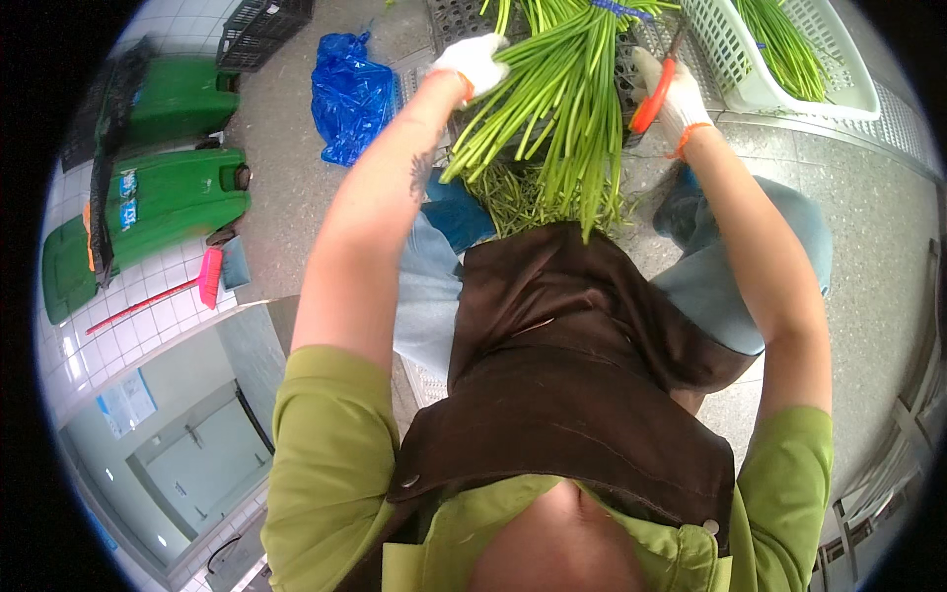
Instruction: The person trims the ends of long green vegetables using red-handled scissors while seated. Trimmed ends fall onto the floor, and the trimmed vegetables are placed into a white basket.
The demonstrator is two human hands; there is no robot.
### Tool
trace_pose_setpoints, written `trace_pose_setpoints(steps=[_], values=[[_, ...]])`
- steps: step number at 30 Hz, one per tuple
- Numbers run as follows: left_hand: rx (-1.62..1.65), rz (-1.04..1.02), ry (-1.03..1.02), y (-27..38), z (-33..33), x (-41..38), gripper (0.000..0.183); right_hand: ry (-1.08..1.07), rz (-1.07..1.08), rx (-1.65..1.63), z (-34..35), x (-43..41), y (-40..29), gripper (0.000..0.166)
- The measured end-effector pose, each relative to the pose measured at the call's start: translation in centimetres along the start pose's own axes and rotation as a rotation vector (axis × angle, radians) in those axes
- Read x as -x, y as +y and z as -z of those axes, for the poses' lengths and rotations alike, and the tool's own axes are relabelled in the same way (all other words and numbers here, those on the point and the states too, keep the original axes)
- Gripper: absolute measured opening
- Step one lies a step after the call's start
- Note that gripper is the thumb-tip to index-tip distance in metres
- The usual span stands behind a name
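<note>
Before me a bundle of long green vegetable stems, like garlic scapes (566, 81), lies fanned out towards me, with a blue tie (621, 9) around it near the top edge. My left hand (477, 65), in a white glove, is at the left side of the bundle with curled fingers touching the outer stems; whether it grips them is hard to see. My right hand (669, 92), also gloved, holds scissors with orange-red handles (655, 100) to the right of the bundle, their blades pointing up and away. Cut stem pieces (518, 200) lie in a heap below the bundle's ends.
A white plastic basket (799, 107) holding more green stems stands at the upper right. A blue plastic bag (351, 103) lies on the floor at left. Green wheeled bins (177, 200), a black crate (255, 33) and a pink broom (210, 277) are farther left. My knees flank the heap.
</note>
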State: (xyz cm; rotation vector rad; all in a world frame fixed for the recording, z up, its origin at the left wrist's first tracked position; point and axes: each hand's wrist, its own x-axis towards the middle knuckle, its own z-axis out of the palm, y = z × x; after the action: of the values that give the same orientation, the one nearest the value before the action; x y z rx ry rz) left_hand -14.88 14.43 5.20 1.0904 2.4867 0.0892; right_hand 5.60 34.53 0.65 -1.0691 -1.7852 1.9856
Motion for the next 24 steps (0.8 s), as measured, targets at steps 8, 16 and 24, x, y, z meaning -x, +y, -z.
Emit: trace_pose_setpoints(steps=[8, 16, 24], values=[[-0.112, -0.106, 0.646, -0.9, -3.6, 5.7, 0.038, -0.019, 0.277, 0.632, 2.5, 3.5, -2.5, 0.066], [-0.21, -0.322, 0.498, 4.4, -7.9, 7.5, 0.011, -0.67, -0.102, 0.676, 1.4, 8.5, -4.9, 0.05], [-0.168, -0.006, 0.517, 4.8, -9.5, 5.7, 0.019, -0.715, -0.157, 0.7, 0.8, 7.5, -2.7, 0.052]])
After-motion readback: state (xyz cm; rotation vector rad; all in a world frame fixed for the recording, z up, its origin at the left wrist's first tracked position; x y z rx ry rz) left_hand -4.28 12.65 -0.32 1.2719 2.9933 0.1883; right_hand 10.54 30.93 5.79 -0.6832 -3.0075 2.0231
